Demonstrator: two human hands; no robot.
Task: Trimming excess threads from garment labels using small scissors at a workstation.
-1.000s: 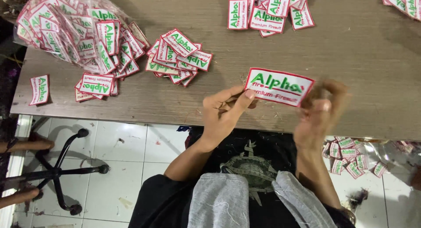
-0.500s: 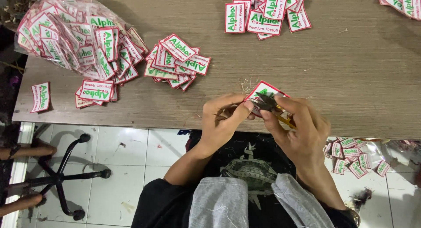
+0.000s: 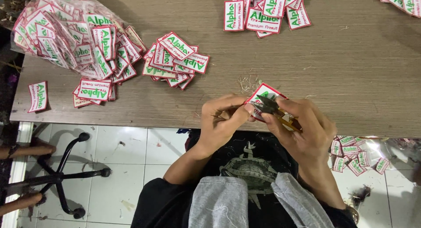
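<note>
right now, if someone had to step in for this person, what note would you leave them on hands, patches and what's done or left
Left hand pinches the edge of one white patch with a red border at the near table edge.
Right hand holds small thread snips with the blades at that patch.
Loose thread clippings lie just beyond it.
Other patches: an open clear bag far left, a loose pile beside it, another pile at the far edge, more on the floor at right.
Done: cannot tell which piles are trimmed.
Left: the patch in hand, likely more.

Wooden table [image 3: 351, 79] bears embroidered patches [image 3: 175, 57], thread scraps [image 3: 247, 82].
</note>
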